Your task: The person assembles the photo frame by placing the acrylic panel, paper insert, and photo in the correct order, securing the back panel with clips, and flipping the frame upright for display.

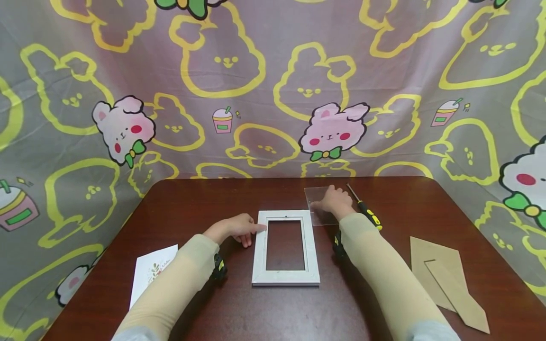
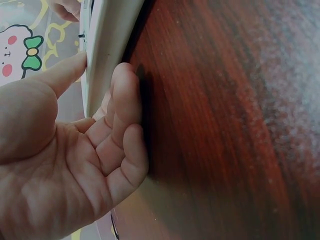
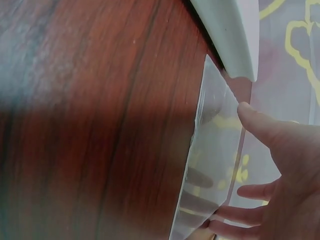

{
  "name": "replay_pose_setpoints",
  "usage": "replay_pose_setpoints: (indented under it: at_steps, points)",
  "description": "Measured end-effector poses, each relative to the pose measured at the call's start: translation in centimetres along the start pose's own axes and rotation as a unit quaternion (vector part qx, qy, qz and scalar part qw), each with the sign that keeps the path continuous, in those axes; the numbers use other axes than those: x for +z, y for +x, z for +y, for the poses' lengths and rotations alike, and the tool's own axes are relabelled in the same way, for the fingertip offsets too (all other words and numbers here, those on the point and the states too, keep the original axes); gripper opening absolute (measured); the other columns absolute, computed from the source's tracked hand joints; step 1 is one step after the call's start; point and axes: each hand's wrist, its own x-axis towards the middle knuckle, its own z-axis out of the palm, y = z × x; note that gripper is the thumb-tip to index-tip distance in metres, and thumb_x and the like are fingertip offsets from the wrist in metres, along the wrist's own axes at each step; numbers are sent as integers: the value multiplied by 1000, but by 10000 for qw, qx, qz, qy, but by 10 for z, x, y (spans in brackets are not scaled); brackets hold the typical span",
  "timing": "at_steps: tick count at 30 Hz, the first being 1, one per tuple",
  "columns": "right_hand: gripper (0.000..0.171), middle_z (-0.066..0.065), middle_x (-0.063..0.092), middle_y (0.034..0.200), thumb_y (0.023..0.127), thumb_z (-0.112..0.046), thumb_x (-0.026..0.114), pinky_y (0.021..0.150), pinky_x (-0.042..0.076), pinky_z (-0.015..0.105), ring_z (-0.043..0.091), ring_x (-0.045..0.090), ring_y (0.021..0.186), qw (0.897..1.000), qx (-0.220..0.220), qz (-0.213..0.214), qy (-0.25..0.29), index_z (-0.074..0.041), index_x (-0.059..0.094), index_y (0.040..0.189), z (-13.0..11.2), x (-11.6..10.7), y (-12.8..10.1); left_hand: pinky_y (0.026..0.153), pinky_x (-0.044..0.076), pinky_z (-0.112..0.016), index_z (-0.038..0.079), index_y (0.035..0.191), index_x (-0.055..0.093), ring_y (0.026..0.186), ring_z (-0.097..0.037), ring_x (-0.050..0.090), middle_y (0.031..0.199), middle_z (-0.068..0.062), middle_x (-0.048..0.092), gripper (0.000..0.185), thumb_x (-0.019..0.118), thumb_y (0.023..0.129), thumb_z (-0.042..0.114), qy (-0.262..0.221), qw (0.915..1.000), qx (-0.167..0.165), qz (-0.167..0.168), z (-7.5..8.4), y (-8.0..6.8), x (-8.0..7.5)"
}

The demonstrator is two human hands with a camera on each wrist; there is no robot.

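A white picture frame (image 1: pixel 286 278) lies on the table, its opening showing the wood beneath. My left hand (image 1: pixel 236 228) holds its left side near the top, thumb (image 2: pixel 70 75) on the rim and curled fingers against the outer side, as the left wrist view shows. Beyond the frame's upper right corner is a clear sheet (image 1: pixel 316 195). Spanning it, my right hand (image 1: pixel 334 201) grips it with the thumb at one edge and the fingers at the opposite edge. The sheet (image 3: pixel 212 135) lies flat at table level; whether it is lifted is unclear.
A screwdriver (image 1: pixel 367 213) with a yellow and black handle lies right of my right hand. Farther right, a brown backing board (image 1: pixel 441 255) lies under a narrower brown piece (image 1: pixel 460 296). At left is a printed white card (image 1: pixel 142 270), partly behind my left forearm. A patterned curtain (image 1: pixel 264 94) hangs behind the table.
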Motion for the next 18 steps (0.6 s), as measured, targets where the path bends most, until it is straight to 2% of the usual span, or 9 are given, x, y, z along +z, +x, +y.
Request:
replay_pose_setpoints:
  at_steps: [6, 13, 18]
  points:
    - [96, 34, 42, 130, 79, -50, 75, 97, 37, 58, 49, 40, 119, 9999, 131, 43, -97, 10, 29, 138, -6, 2, -1, 53, 47, -28, 2, 85, 56, 49, -14, 60, 58, -7, 61, 42, 59, 96, 43, -56, 9999, 50, -114, -1, 0, -1]
    - [100, 34, 39, 132, 77, -51, 78, 94, 38, 60, 48, 39, 120, 9995, 319, 14, -62, 8, 26, 140, -8, 2, 2, 52, 45, -28, 1, 88, 58, 48, -14, 58, 58, -6, 60, 41, 58, 97, 41, -33, 9999, 22, 98, -4, 5, 2]
    - [101, 34, 38, 133, 76, -48, 80, 96, 36, 61, 49, 37, 121, 9994, 357, -4, 40, 8, 26, 140, -6, 1, 3, 52, 45, -28, 1, 89, 58, 48, -13, 57, 57, -6, 59, 41, 58, 97, 41, 4, 9999, 5, 114, -2, 3, 3]
